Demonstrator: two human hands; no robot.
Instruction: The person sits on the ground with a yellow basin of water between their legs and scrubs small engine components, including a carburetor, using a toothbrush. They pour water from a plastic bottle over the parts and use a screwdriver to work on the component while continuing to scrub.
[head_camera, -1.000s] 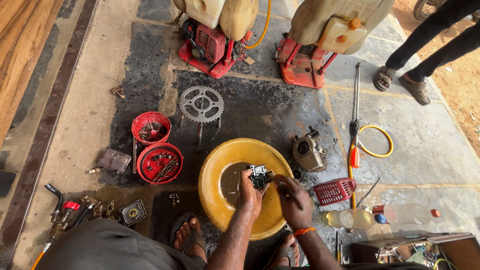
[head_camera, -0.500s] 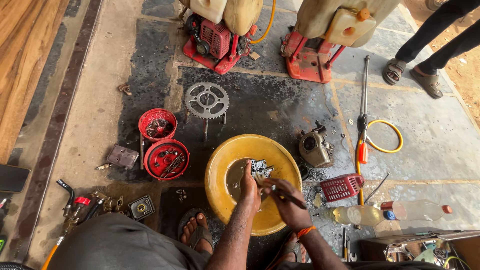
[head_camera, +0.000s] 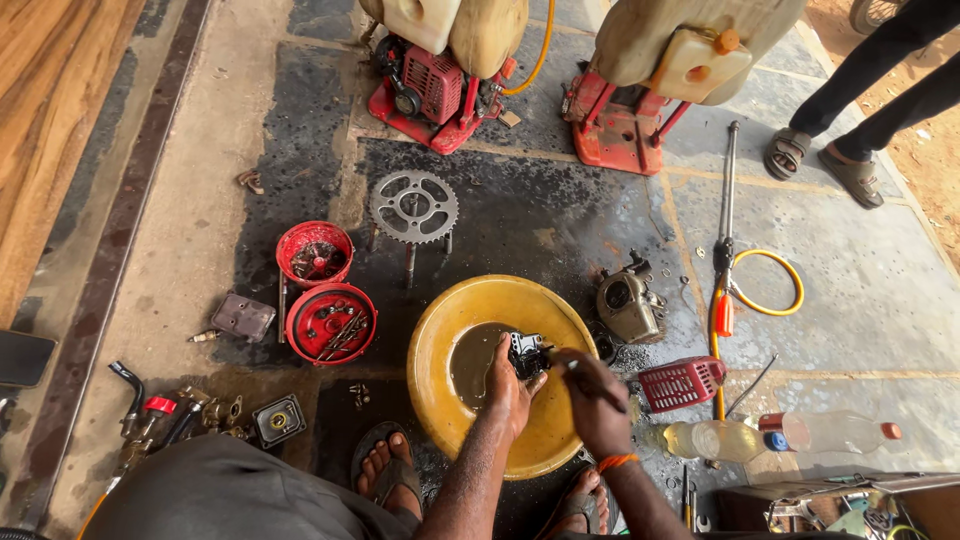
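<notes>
Your left hand (head_camera: 508, 385) is closed around a small dark metal engine part, a carburettor-like block (head_camera: 527, 354), holding it over the near-right inside of the wide yellow plastic basin (head_camera: 440, 330), which has murky liquid pooled at its bottom. Your right hand (head_camera: 592, 400) is curled around a thin dark tool (head_camera: 590, 383), likely a small brush or pick; the tip end is too small to tell. The tool's long axis runs left-right, its far-left end pointing toward the block.

Key relation: the block sits just left of the right hand and at the fingertips of the left hand; the left hand is the nearer, already gripping. The two hands are close, nearly touching.

Surroundings: grey engine casing (head_camera: 628, 305) right of the basin on the concrete floor (head_camera: 850, 300); red plastic grille (head_camera: 682, 383) near right; toothed steel sprocket (head_camera: 413, 206) far left; two red round tins of small parts (head_camera: 331, 322); clear plastic bottles (head_camera: 780, 434) near right.
</notes>
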